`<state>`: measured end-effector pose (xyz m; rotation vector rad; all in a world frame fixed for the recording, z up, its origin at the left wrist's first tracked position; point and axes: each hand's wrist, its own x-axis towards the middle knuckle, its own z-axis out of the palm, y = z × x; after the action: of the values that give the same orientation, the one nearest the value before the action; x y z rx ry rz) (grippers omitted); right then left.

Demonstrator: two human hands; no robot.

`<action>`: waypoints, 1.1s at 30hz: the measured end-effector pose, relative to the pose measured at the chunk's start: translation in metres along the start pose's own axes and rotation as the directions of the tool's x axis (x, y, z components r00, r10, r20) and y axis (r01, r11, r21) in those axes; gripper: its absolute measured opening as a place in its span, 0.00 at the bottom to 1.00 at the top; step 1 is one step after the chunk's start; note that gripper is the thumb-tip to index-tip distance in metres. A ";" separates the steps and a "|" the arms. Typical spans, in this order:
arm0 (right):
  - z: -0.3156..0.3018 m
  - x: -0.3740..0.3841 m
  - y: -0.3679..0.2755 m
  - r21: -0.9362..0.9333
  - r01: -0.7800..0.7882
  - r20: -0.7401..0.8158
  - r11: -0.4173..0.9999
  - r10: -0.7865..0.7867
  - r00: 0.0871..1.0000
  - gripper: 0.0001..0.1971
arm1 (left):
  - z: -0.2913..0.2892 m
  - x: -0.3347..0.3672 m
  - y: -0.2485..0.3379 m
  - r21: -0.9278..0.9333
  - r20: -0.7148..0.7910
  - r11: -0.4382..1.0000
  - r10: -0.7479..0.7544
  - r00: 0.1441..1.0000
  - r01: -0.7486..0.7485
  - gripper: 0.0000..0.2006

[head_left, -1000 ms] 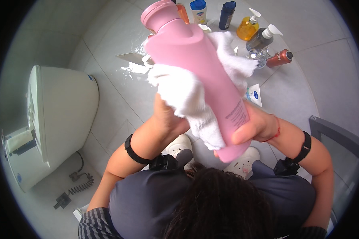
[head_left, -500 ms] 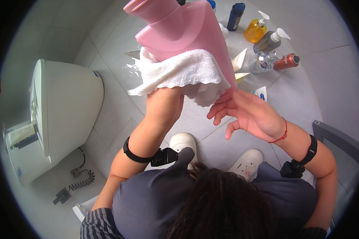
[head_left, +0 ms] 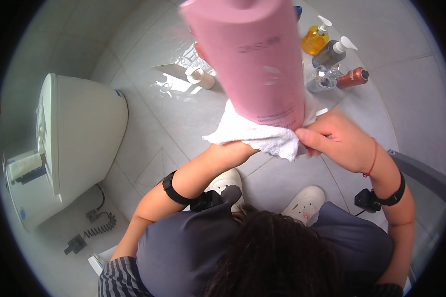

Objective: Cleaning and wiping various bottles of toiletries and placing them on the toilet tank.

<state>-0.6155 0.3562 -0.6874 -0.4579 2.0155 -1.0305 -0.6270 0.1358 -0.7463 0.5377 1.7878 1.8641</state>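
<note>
Head view: below the pink plastic bottle, left hand, largely covered by white cloth; grip cannot be told. At the bottle's lower right edge, right hand, thumb laid there; finger closure hidden. Bottle held raised, cloth gathered around its base; slippage could be caused by loose fabric against smooth plastic. Beyond it, rightward: clear bottle, amber pump bottle.

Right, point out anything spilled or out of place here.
Shiny, irregular patches on the floor beside the white bottle stand out against the duller grey; I can't tell whether they're spilled liquid or reflected light.
</note>
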 end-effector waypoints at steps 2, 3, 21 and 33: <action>-0.019 -0.019 0.004 0.019 -0.006 -0.133 1.000 0.009 0.991 0.18 | -0.003 0.001 0.016 0.099 0.055 0.995 0.023 0.998 -0.028 0.22; -0.024 -0.022 0.007 0.048 -0.024 -0.263 0.999 0.036 0.964 0.20 | -0.003 0.002 0.020 0.182 0.120 0.982 0.035 0.992 -0.057 0.22; 0.036 -0.036 -0.007 0.289 0.305 -0.683 0.907 -0.027 0.730 0.38 | -0.037 -0.035 0.036 0.038 0.265 0.939 -0.340 0.902 0.342 0.16; 0.060 0.058 -0.118 -0.399 0.621 -0.287 0.675 -0.735 0.614 0.43 | -0.060 -0.106 0.038 0.355 -0.277 0.914 0.302 0.912 -0.195 0.22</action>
<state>-0.6076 0.2197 -0.6425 -1.3453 2.4462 -1.4142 -0.5808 0.0236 -0.7056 0.6306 2.3681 1.9291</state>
